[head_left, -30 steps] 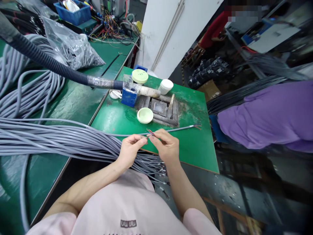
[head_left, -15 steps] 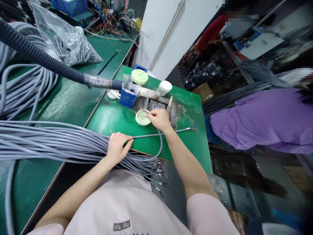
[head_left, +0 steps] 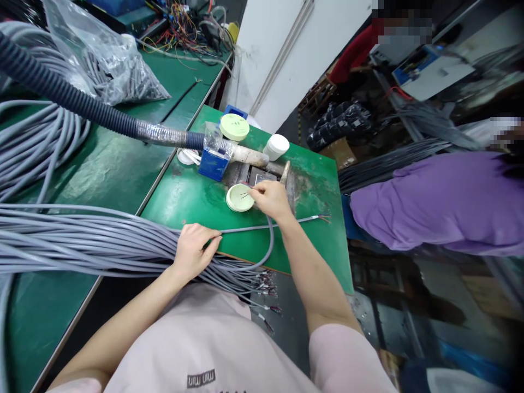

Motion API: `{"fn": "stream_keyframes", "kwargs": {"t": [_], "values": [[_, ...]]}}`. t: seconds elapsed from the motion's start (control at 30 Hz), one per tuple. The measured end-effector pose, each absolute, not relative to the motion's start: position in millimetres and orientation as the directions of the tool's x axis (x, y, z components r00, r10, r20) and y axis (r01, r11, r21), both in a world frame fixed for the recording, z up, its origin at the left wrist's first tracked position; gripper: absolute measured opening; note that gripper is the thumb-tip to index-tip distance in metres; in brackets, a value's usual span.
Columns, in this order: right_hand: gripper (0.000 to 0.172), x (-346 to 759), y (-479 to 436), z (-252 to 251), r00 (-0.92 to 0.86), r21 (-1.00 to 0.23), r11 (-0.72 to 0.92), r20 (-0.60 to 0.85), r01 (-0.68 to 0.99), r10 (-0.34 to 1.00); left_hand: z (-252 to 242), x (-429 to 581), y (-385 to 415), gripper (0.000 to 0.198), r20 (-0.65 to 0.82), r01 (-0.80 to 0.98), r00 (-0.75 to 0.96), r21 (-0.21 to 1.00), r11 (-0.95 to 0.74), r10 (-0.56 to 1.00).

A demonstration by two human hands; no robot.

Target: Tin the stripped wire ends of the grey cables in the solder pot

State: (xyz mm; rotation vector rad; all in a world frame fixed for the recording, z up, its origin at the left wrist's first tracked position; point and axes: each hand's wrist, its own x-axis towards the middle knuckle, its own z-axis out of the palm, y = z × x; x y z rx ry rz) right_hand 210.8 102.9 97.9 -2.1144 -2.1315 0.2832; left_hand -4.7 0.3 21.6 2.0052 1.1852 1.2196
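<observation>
Pinched in my right hand [head_left: 271,200] is the end of a grey cable [head_left: 271,245], which loops down toward the table edge. Its thin stripped wires [head_left: 245,194] poke out from my fingertips over a shallow pale-yellow dish [head_left: 240,204]. My left hand [head_left: 197,247] rests on the large bundle of grey cables [head_left: 102,240], thumb and forefinger closed on a single grey cable [head_left: 245,229]. That cable runs right across the green table to its stripped wire ends [head_left: 323,218].
Behind the dish sits a stained metal fixture [head_left: 262,177]. A ribbed hose [head_left: 94,112] ends at a blue box [head_left: 213,166]. A white jar [head_left: 277,146] and a yellow-lidded tub [head_left: 234,126] stand at the back. A person in purple [head_left: 434,202] is on the right.
My right hand has shifted slightly right and down, and the wires have drawn a little right across the dish. My left hand stays on the cable, almost unmoved.
</observation>
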Motion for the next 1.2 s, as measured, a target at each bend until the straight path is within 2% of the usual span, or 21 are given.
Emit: {"fn": "stream_keyframes", "kwargs": {"t": [0.13,0.23,0.33,0.8,1.2], "values": [[0.026,244.8,112.7,104.5,0.170,-0.285,-0.139,0.090,0.948,0.981,25.5,-13.2,2.9,0.007,0.485,0.434,0.167,0.745,-0.506,0.858],[0.024,266.3,123.2,97.5,0.291,-0.229,-0.261,0.107,0.938,0.951,22.8,-13.3,6.4,0.006,0.504,0.427,0.160,0.740,-0.520,0.849],[0.024,278.2,131.1,85.1,0.338,-0.157,-0.322,0.090,0.934,0.937,19.6,-10.7,9.1,0.006,0.506,0.419,0.148,0.746,-0.517,0.850],[0.024,288.9,139.7,63.3,0.354,-0.092,-0.351,0.013,0.932,0.935,16.7,-8.4,11.3,0.005,0.523,0.436,0.158,0.724,-0.534,0.838],[0.022,290.4,139.9,62.7,0.367,-0.138,-0.361,0.019,0.922,0.930,17.0,-7.7,12.2,0.007,0.503,0.431,0.152,0.741,-0.515,0.851]]}}
